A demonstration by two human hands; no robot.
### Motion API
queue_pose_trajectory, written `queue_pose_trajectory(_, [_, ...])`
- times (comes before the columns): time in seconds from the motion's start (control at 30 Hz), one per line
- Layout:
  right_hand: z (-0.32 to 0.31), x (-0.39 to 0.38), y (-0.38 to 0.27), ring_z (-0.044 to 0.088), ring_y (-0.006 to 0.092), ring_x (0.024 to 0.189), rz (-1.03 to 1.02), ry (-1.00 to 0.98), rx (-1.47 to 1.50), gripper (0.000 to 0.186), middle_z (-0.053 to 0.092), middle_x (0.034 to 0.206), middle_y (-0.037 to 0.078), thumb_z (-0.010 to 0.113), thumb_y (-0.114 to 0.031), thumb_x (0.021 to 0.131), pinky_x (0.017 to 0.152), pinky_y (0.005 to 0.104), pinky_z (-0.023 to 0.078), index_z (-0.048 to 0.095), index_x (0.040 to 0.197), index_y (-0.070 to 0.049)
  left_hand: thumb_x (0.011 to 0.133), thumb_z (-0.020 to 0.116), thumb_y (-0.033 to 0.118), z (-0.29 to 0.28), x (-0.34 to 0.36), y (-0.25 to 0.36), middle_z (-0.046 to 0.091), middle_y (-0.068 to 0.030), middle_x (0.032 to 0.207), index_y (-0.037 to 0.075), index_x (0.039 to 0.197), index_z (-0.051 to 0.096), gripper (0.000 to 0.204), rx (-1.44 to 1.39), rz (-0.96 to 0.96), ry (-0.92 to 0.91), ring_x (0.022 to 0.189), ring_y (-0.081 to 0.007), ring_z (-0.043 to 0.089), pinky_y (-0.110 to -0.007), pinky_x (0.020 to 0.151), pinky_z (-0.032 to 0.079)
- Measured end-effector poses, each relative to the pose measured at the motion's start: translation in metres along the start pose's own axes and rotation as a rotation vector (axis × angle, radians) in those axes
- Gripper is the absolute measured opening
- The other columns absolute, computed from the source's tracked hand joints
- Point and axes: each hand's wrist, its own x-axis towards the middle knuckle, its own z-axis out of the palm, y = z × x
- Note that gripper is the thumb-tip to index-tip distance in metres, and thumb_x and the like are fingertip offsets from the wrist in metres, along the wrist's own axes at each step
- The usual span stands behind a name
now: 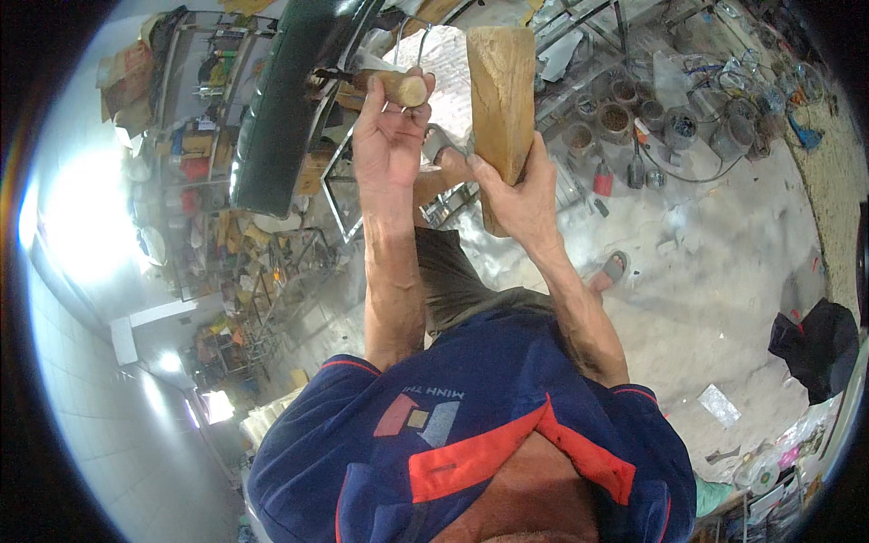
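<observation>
Just shy of 12 o'clock there's a tool w/ a round wooden handle [409, 90], dark end [335, 76] sticking out toward 9, can't tell exactly what kind. Left hand [387, 136] has its thumb & fingers clamped on it. Abt 12:30 is a thick wooden block [501, 90], stood roughly lengthwise, w/ the right hand [520, 195] gripped round its lower half, thumb on the near face. Tool & block are near each other but not touching.

Further out: long dark green padded piece [290, 118] at approx 11, cluttered shelves [213, 81] past it at 10:30. Bunch of jars & tins [615, 119] on the floor [697, 262] btwn 1 and 2, red bottle [604, 180] at 2, sandaled foot [612, 270] at 3, black cloth or bag [819, 351] past 3.
</observation>
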Motion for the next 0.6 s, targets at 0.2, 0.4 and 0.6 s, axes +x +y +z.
queue_pose_trajectory(0.2, [-0.002, -0.003, 0.001, 0.072, 0.0204, 0.099, 0.008, 0.015, -0.006, 0.051, 0.075, 0.108, 0.017, 0.084, -0.019, 0.091, 0.088, 0.0367, 0.058, 0.060, 0.128, 0.007, 0.112, 0.059, 0.027, -0.016, 0.009, 0.014, 0.065, -0.0245, 0.136, -0.005, 0.135, 0.059, 0.040, -0.306, -0.066, -0.210, 0.130, -0.0402, 0.062, -0.041, 0.085, 0.061])
queue_pose_trajectory(0.4, [-0.002, 0.000, -0.013, 0.071, 0.0192, 0.099, 0.028, -0.026, -0.003, 0.049, 0.075, 0.109, 0.015, 0.084, -0.019, 0.091, 0.087, 0.0362, 0.057, 0.061, 0.126, 0.007, 0.110, 0.061, 0.027, -0.011, 0.018, 0.021, 0.065, -0.0218, 0.133, -0.006, 0.133, 0.059, 0.040, -0.513, -0.006, -0.235, 0.130, -0.0374, 0.061, -0.041, 0.082, 0.055])
queue_pose_trajectory(0.6, [0.007, -0.001, -0.030, 0.076, 0.0250, 0.096, -0.025, -0.074, 0.023, 0.049, 0.077, 0.105, 0.020, 0.085, -0.017, 0.089, 0.083, 0.0381, 0.060, 0.059, 0.124, 0.007, 0.108, 0.065, 0.028, -0.019, 0.031, 0.021, 0.066, -0.0181, 0.130, 0.001, 0.127, 0.065, 0.033, -0.434, -0.038, -0.174, 0.122, -0.0356, 0.062, -0.038, 0.076, 0.049])
